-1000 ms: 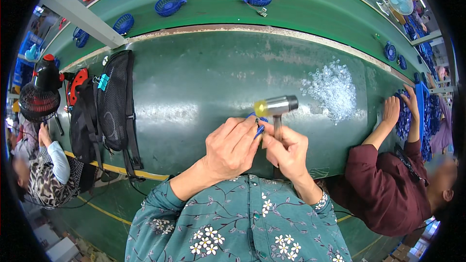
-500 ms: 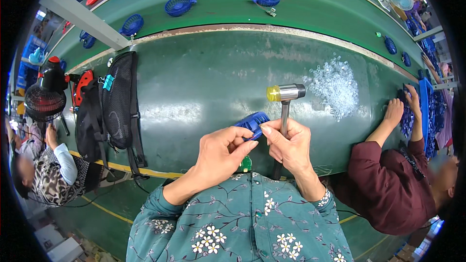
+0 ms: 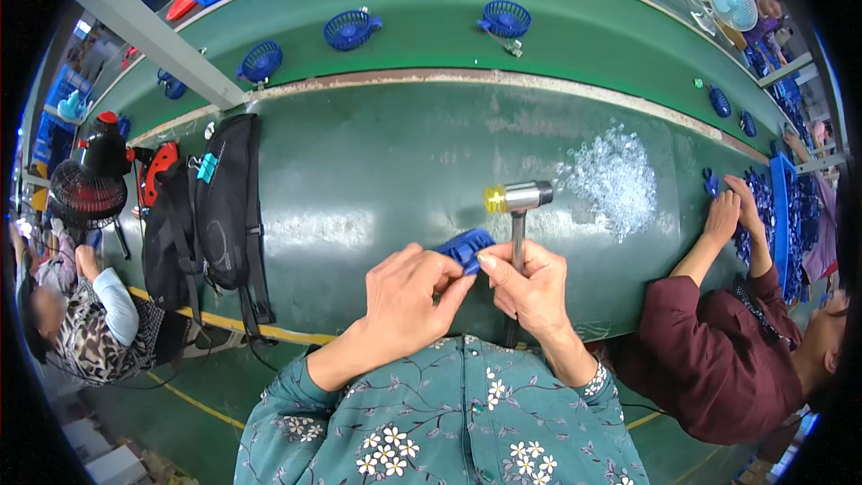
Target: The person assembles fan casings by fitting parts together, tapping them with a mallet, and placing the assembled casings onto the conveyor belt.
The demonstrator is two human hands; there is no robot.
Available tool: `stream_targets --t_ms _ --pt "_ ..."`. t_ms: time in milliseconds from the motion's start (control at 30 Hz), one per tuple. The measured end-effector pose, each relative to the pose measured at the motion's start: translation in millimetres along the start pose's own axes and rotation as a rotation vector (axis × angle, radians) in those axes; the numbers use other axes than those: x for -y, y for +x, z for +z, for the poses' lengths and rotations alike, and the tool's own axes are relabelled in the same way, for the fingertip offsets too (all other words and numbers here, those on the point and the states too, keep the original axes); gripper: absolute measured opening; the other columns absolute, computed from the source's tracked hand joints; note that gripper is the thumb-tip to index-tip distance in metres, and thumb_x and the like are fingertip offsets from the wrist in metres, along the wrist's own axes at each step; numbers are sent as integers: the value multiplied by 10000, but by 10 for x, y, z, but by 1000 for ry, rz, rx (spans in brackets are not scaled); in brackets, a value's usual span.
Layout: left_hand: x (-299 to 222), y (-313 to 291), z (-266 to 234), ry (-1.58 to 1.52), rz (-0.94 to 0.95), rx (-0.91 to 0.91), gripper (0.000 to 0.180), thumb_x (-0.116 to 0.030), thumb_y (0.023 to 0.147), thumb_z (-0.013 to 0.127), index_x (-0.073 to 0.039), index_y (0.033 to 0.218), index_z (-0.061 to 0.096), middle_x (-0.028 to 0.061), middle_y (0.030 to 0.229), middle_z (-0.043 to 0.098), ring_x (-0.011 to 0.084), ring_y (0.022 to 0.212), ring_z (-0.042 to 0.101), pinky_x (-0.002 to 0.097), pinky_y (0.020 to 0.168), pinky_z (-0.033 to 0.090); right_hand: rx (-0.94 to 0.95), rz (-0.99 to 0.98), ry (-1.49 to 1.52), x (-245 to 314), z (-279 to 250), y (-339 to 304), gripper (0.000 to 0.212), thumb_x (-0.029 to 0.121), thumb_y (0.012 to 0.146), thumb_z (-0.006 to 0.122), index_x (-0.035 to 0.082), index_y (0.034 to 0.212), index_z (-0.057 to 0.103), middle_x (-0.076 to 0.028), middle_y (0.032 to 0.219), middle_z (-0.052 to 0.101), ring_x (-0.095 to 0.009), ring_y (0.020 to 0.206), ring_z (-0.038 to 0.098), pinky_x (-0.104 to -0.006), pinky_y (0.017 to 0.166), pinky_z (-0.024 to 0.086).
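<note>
My left hand [image 3: 409, 292] is closed on a blue plastic fan housing [image 3: 465, 247], held low over the near part of the green workbench. Its fingers hide part of the piece. In my right hand [image 3: 532, 286] is a mallet [image 3: 518, 199] with a yellow face, a metal head and a black face, held upright by its shaft. The right thumb and fingertip also touch the edge of the blue housing. Beyond the mallet, to the right, lies a heap of small clear plastic pieces [image 3: 612, 181].
A black bag [image 3: 226, 207] with a teal clip lies on the left, near a black fan [image 3: 88, 184]. Blue fan housings [image 3: 350, 30] sit on the green conveyor [image 3: 422, 0]. A co-worker in a maroon sleeve [image 3: 687, 323] handles blue parts beside a blue crate [image 3: 783, 224] at right.
The housings on the conveyor appear further right. A green circuit board that hung below my left hand is now out of sight. Both hands keep their hold on the same things.
</note>
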State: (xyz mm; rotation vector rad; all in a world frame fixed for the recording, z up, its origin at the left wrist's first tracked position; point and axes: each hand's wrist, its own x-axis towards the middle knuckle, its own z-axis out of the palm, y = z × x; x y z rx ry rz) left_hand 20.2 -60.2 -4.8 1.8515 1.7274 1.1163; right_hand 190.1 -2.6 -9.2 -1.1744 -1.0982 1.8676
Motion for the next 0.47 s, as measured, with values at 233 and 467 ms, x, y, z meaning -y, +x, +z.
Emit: stream_targets --t_ms 233,467 --pt "41 126 12 185 303 -118 219 -112 696 775 -68 880 666 23 801 561 226 716 531 349 597 404 2 18 -70 50 5 9 157 149 884 727 2 925 689 49 624 551 -6 501 427 -203 421 297" --pt "168 182 -145 -208 205 177 187 -77 755 776 -50 925 700 75 826 630 241 716 566 361 634 454 391 -135 -418 212 -371 123 180 191 883 734 21 943 740 -31 791 700 -33 628 505 -220 533 393"
